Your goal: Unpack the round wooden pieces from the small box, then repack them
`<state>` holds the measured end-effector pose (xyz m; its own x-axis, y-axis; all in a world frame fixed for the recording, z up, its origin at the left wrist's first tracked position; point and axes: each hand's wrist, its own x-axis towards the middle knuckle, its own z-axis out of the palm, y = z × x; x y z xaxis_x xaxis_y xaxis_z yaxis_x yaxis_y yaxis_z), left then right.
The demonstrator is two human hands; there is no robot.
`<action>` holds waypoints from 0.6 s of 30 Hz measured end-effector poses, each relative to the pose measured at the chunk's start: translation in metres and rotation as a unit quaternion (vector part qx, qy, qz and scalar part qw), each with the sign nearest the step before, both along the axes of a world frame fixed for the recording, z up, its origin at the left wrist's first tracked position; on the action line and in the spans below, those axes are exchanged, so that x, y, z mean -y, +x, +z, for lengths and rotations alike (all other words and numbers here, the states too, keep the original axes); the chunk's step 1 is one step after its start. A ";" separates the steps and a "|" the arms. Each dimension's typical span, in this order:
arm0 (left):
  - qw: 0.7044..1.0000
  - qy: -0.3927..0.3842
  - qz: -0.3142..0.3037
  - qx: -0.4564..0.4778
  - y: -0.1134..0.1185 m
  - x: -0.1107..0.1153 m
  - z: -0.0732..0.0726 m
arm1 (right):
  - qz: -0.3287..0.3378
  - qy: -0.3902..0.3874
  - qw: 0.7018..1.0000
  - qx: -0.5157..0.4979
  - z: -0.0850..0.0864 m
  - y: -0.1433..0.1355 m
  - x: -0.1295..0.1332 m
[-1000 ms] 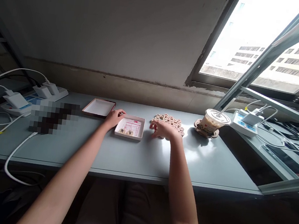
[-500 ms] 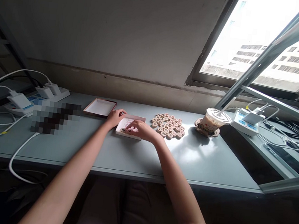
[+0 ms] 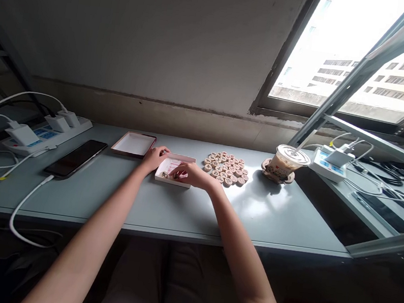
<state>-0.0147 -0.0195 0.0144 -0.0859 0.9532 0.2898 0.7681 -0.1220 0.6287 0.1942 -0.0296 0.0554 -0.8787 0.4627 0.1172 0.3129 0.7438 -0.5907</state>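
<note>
A shallow white box [image 3: 187, 185] lies on the grey desk in front of me. My left hand [image 3: 154, 157] is closed on the box's left back corner. Inside the box, my right hand [image 3: 186, 173] has its fingers bent down onto a round wooden piece [image 3: 176, 176] with a dark character. Another round piece [image 3: 163, 174] lies to its left in the box's near left corner. Right of the box sits a cluster of several round wooden pieces [image 3: 226, 168], marked with red or dark characters. The box lid [image 3: 134, 144] lies open side up behind my left hand.
A drink cup [image 3: 285, 163] with a straw stands in a holder to the right. A black phone [image 3: 75, 158] lies at the left by a power strip [image 3: 74, 129] and white cables. Another power strip [image 3: 328, 168] sits at the far right.
The view has shifted very slightly. My right fingers have closed a little further over the piece in the box. The pixelated patch at the left is gone, and a phone shows there.
</note>
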 end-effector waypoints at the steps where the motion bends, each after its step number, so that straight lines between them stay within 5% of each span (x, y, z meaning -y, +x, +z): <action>1: 1.000 -0.001 -0.001 -0.001 0.000 0.000 0.000 | -0.015 0.009 1.000 -0.007 0.002 0.000 0.001; 6: 1.000 0.009 -0.013 0.001 -0.001 0.000 0.000 | -0.123 0.067 0.989 -0.043 0.021 0.023 -0.001; 10: 1.000 0.011 -0.018 0.001 -0.003 -0.001 -0.001 | -0.222 0.053 0.973 0.029 0.030 0.054 -0.009; 14: 1.000 0.010 -0.016 0.000 -0.003 -0.001 -0.001 | -0.240 0.009 0.961 0.137 0.026 0.066 -0.014; 18: 1.000 0.013 -0.014 -0.001 -0.002 -0.001 -0.001 | -0.237 0.045 0.955 0.171 0.017 0.065 -0.019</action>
<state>-0.0171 -0.0183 0.0138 -0.0588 0.9472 0.3152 0.7651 -0.1601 0.6237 0.2592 -0.0106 0.0720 -0.5672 0.8196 -0.0807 0.7900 0.5137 -0.3347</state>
